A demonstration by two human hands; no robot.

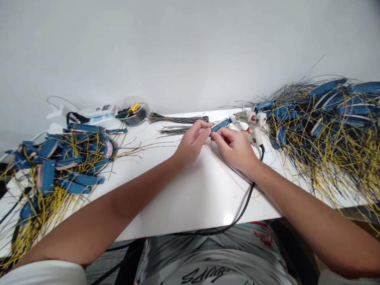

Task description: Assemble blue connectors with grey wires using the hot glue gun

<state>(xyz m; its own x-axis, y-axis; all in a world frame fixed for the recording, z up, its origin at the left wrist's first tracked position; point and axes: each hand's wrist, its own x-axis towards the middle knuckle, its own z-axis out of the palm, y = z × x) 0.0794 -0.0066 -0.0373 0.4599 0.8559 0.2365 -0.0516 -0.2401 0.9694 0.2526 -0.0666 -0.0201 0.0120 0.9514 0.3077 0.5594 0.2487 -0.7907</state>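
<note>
My left hand (192, 140) and my right hand (233, 148) meet at a blue multi-pin connector (220, 125) above the white table (190, 198). The left fingertips press its near end, and the right fingers pinch it from below. Thin yellow and black wires (224, 158) trail down from it beneath my right hand. Just beyond the connector stands a white hot glue gun (253, 124), not touching either hand. Its black cord (246, 202) runs past my right wrist and over the table's front edge.
Tangled heaps of blue connectors with yellow and black wires (56, 162) (323, 126) lie at both sides. Bundles of thin wires (178, 118) lie behind my hands. A power strip (101, 113) and a clear bowl of tools (133, 113) stand at the back left, against a white wall.
</note>
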